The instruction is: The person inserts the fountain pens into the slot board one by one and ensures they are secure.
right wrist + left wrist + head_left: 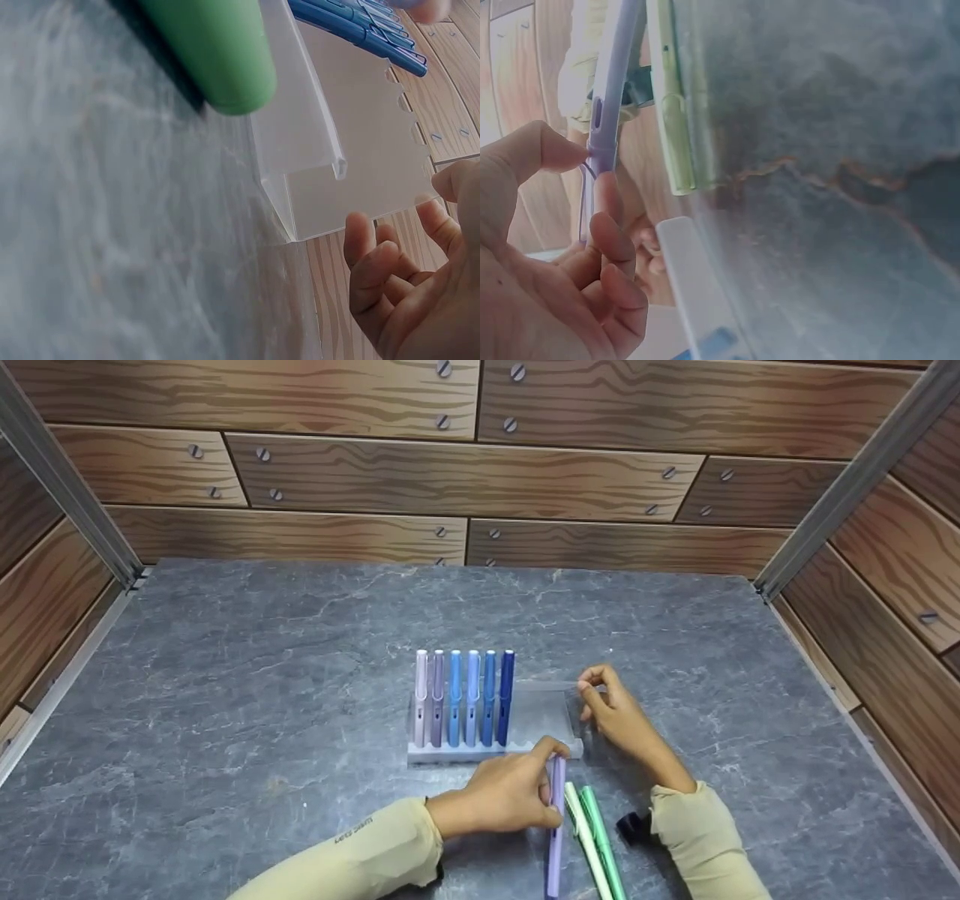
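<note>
My left hand (pixel 514 791) pinches a lilac pen (pixel 556 847) between thumb and fingers, in front of a clear pen stand (pixel 541 712). In the left wrist view, the thumb and index finger press the pen (pixel 612 82) near its clip; the other fingers curl loosely. My right hand (pixel 619 716) is at the stand's back right corner. In the right wrist view, its thumb and a finger pinch the edge of the clear panel (pixel 352 135). Several pens stand in a row in the stand's left part, from pale lilac to a dark blue pen (pixel 507 697).
A pale green pen (pixel 589 840) and a green pen (pixel 602 840) lie side by side on the grey marbled table (pixel 247 682), right of the lilac pen. Wood-patterned panels (pixel 360 472) enclose the table at the back and sides.
</note>
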`<state>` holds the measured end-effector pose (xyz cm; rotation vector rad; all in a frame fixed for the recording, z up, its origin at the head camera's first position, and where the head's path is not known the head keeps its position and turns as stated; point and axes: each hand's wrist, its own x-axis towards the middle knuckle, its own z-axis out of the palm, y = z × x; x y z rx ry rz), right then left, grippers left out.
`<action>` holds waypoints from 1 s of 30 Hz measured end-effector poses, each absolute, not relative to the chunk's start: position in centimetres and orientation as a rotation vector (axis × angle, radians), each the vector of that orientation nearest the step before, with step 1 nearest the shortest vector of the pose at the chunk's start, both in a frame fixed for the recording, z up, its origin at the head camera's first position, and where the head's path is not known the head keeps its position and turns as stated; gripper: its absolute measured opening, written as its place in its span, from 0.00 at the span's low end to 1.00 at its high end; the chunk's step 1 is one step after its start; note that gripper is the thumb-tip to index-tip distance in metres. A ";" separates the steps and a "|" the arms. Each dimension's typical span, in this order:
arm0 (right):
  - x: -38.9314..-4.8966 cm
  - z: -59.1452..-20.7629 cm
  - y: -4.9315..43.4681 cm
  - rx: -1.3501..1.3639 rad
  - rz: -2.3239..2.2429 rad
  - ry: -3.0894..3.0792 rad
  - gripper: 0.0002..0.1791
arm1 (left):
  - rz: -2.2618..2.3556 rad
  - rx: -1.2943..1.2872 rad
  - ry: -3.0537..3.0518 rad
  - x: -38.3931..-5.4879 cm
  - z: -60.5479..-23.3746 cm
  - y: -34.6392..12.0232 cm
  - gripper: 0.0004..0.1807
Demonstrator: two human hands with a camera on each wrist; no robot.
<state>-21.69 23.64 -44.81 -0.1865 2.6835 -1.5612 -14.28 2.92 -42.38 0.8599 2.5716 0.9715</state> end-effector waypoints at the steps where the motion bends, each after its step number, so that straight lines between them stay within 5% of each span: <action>1: -21.7 -44.9 23.7 -0.186 -1.556 2.688 0.09 | 0.973 0.870 2.584 -14.2 -42.3 2.9 0.37; 30: -21.8 -44.8 23.7 -0.171 -1.568 2.663 0.09 | 1.098 1.060 2.902 -14.6 -40.7 1.9 0.36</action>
